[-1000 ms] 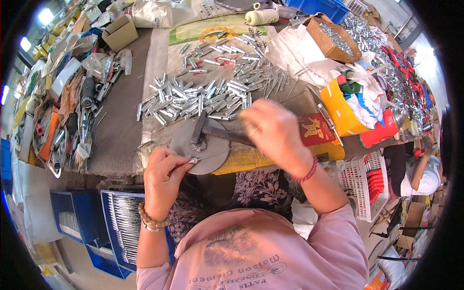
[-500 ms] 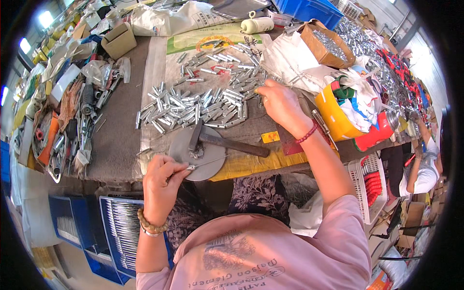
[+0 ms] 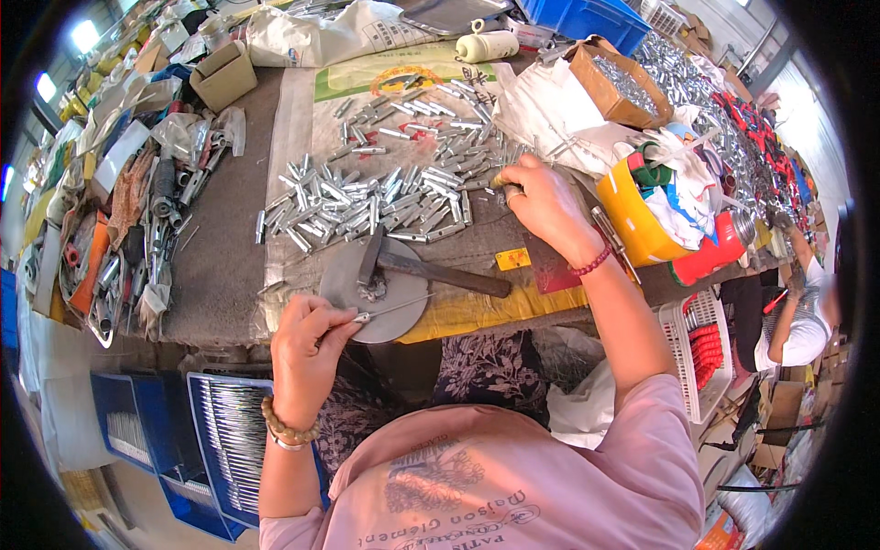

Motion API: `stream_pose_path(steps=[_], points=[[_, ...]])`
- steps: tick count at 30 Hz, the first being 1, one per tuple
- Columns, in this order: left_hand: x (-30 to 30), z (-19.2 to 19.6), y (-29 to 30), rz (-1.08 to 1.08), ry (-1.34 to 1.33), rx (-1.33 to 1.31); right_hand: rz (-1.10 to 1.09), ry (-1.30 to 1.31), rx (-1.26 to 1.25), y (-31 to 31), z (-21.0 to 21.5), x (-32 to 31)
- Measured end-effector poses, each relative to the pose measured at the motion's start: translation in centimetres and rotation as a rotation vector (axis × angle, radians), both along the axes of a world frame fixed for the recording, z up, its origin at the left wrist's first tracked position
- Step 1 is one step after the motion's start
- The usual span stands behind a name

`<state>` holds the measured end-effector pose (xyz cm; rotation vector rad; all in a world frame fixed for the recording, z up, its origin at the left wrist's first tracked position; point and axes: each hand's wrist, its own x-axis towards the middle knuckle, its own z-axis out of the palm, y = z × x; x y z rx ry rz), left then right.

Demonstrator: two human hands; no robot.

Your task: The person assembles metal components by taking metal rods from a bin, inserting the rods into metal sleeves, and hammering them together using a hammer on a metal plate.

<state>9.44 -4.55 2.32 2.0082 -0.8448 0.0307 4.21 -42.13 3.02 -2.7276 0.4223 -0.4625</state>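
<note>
My left hand [image 3: 307,335] pinches a thin metal rod [image 3: 399,307] with a small silvery fitting at the fingertips. The rod points right, over a round grey metal plate [image 3: 403,324]. On that plate rests the head of a hammer [image 3: 440,273], its dark handle stretching right. My right hand [image 3: 545,206] is at the right side of a pile of short silvery metal sleeves [image 3: 348,197]. Its thumb and fingers are drawn together, and whatever lies between them is too small to make out.
A yellow container [image 3: 642,215] stuffed with cloths and a red bottle [image 3: 720,247] stand at the right. Behind is a cardboard box [image 3: 619,87] of small metal parts. Tools crowd the left; blue bins [image 3: 197,440] of rods sit below. A co-worker [image 3: 802,321] is at far right.
My right hand has shifted slightly nearer to me, its fingers drawing closer together at the pile's edge. My left hand keeps the rod in the same place.
</note>
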Motion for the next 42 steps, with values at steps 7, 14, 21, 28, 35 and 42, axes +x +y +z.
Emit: stream_pose_path(steps=[7, 14, 21, 28, 35, 42], points=[[-0.1, 0.2, 0.0, 0.022, -0.023, -0.009, 0.141, -0.061, -0.043, 1.4, 0.4, -0.2], [-0.1, -0.1, 0.2, 0.047, -0.056, 0.016, 0.169, -0.122, -0.156, 2.3, -0.6, 1.3], [0.0, -0.3, -0.1, 0.033, -0.071, 0.002, 0.125, -0.024, -0.239, 2.6, 0.5, 1.4], [0.0, -0.2, 0.3, 0.029, -0.196, 0.062, 0.463, -0.156, 0.27, 12.2, 4.4, -0.8], [-0.1, 0.1, 0.2, 0.008, -0.228, 0.043, 0.744, -0.294, 0.178, 18.1, 2.3, 0.4], [0.0, 0.1, 0.4, 0.003, -0.199, 0.048, 0.65, -0.258, 0.365, 17.0, 0.8, 0.1]])
